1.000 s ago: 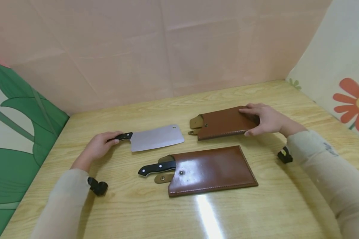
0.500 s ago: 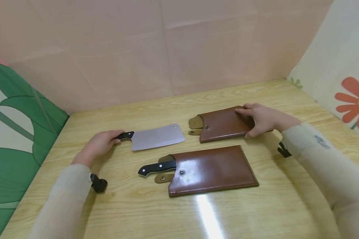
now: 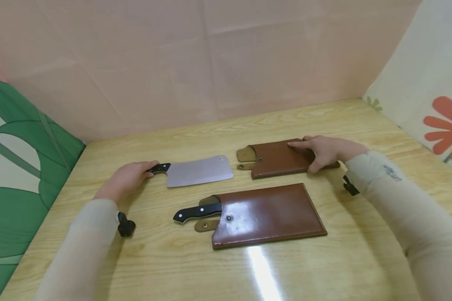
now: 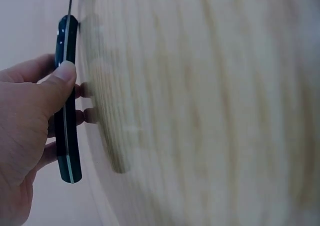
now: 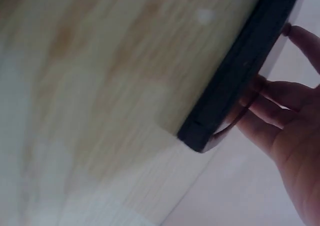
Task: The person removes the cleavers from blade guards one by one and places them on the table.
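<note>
My left hand (image 3: 132,177) pinches the black handle of a cleaver (image 3: 199,170), thumb on top and fingers curled beneath. The left wrist view shows this black handle (image 4: 67,131) side-on, close over the tabletop. The broad silver blade points right, toward the open mouth of a brown leather sheath (image 3: 276,159). On that sheath rests my right hand (image 3: 325,152), its index finger stretched over the top and thumb at the near edge. In the right wrist view, fingertips touch the upper face of the sheath (image 5: 230,81), which lies along the table.
Nearer to me lies a second brown leather sheath (image 3: 271,215) with a black knife handle (image 3: 197,212) sticking out of its left end. Wood-grain table (image 3: 165,267) underneath; a pink sheet (image 3: 211,62) hangs behind, and a flower-painted wall (image 3: 429,75) stands right.
The far sheath's raised right end has come down flat on the table. My right hand has slid left along it. The cleaver has barely shifted in my left hand.
</note>
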